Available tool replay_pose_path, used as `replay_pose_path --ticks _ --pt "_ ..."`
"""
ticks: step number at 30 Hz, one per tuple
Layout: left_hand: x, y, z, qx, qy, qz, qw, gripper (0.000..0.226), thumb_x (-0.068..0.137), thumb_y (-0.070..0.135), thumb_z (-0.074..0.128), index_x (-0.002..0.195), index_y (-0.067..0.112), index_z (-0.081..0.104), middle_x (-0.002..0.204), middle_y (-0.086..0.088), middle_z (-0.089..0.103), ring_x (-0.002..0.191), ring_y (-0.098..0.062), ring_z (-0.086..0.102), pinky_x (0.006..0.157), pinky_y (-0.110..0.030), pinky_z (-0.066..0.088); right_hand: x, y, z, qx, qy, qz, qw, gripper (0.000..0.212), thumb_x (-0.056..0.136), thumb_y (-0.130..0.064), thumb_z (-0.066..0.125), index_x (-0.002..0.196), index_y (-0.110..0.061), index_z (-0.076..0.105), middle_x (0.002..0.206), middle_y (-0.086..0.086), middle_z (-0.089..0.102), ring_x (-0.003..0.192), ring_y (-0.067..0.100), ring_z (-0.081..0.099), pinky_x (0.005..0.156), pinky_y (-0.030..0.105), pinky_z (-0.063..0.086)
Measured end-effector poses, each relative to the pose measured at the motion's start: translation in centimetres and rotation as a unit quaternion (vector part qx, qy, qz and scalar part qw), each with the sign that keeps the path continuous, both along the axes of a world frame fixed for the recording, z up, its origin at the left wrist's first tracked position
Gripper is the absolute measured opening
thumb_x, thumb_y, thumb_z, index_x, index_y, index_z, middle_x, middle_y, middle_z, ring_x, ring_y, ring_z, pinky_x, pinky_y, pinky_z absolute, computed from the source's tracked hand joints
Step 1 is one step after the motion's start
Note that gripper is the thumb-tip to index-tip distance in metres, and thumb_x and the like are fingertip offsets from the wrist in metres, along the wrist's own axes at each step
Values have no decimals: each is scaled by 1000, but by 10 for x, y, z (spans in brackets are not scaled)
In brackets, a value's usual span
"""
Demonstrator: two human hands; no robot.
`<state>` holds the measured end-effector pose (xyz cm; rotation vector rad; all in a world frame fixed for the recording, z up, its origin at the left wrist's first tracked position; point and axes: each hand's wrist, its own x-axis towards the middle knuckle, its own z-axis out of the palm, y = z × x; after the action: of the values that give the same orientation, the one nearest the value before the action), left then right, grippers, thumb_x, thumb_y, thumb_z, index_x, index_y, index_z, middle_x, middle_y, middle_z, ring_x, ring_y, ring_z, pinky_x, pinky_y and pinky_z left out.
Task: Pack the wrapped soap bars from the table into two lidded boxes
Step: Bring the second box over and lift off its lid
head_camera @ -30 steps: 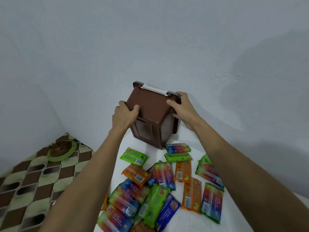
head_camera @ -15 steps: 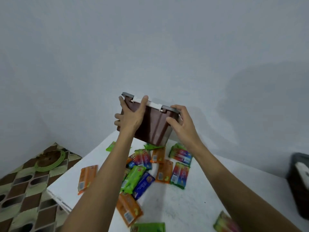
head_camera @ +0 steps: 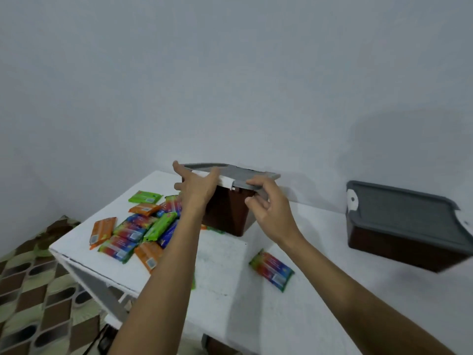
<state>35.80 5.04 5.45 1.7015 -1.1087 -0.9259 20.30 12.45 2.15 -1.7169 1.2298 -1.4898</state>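
Two bare hands reach forward to a brown box (head_camera: 230, 213) that stands near the far middle of a white table (head_camera: 256, 316), seen from a camera on the person's head. The box wears a grey lid (head_camera: 245, 172) with a white latch (head_camera: 226, 180) on its near edge. It sits slightly askew, and motion blur hides whether its base rests fully on the tabletop.

The left hand (head_camera: 197, 188) lies with its palm against the box's near left wall. Its fingers are spread, the forefinger reaching up past the lid's corner and the thumb stretched up to the white latch.

The right hand (head_camera: 271, 208) is at the lid's near right corner. Its fingers are curled, some lying on top of the rim and the thumb tucked beneath, so it pinches the lid's edge.

A loose heap of wrapped soap bars (head_camera: 133, 231) in green, orange, blue and rainbow wrappers lies on the table's left part, just beside the box and partly behind the left forearm. One lone soap bar (head_camera: 271, 269) in a rainbow wrapper lies apart, nearer the person, below the right wrist.

A second brown box (head_camera: 389, 244) sits well apart at the right, shut under a second lid (head_camera: 399, 208), also grey. A plain pale wall (head_camera: 230, 73) fills the background. A patterned floor (head_camera: 30, 290) of brown and cream shows at lower left.
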Motion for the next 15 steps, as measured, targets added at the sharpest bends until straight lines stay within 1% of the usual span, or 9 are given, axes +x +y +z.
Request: replay_pose_path --ticks 1,2,3,5,7,10,12,14,15 --pt "-6 9 -4 4 12 -3 1000 102 79 47 62 148 38 -12 150 -20 18 123 -48 38 78 -57 55 -7 9 -5 -1 16 -5 1000 27 83 -18 60 110 -19 62 122 -1 55 121 9 52 103 31 47" --pt "-11 18 -8 7 18 1 1000 101 80 42 61 149 34 -12 151 -19 19 123 -46 39 73 -55 58 -12 17 -9 1 32 -12 999 25 83 -20 60 108 -19 64 124 -3 54 124 9 50 104 33 46" --pt "-16 24 -13 4 23 6 1000 100 80 38 61 150 30 -11 151 -19 21 122 -45 42 73 -53 58 -17 25 -13 7 52 -23 998 21 84 -22 60 105 -21 66 126 -4 53 126 10 49 104 34 46" --pt "-25 33 -22 -13 34 19 999 97 79 29 59 150 27 -6 149 -22 27 120 -42 46 85 -51 55 -27 33 -21 33 105 -57 992 16 90 -26 59 103 -23 68 131 -2 50 125 15 49 102 32 45" --pt "-31 38 -29 -37 31 24 999 87 82 21 58 148 24 2 145 -23 30 118 -40 47 89 -45 51 -37 35 -27 62 166 -96 979 22 95 -29 55 111 -23 68 138 2 47 127 20 44 101 28 40" --pt "-32 39 -38 -60 23 8 998 72 88 17 53 145 23 10 141 -22 37 115 -37 51 90 -46 50 -57 28 -30 98 230 -134 959 30 98 -35 49 121 -24 65 144 5 43 134 28 32 105 36 29" --pt "-30 37 -44 -72 34 -8 997 63 91 14 49 143 26 15 135 -19 43 109 -35 55 88 -47 51 -71 19 -33 119 302 -165 931 35 97 -44 46 128 -33 59 153 8 33 140 35 23 112 45 25" --pt "-25 35 -49 -85 43 -31 995 55 93 9 45 140 25 20 128 -16 47 101 -31 58 83 -45 53 -87 9 -32 143 374 -188 897 43 96 -54 41 137 -43 47 161 12 15 147 39 7 118 52 15" --pt "-23 34 -52 -93 40 -44 994 53 93 7 43 139 24 22 126 -14 47 99 -30 58 80 -44 54 -96 4 -28 146 406 -198 880 47 95 -58 39 141 -46 42 162 13 8 148 39 -1 119 54 9"
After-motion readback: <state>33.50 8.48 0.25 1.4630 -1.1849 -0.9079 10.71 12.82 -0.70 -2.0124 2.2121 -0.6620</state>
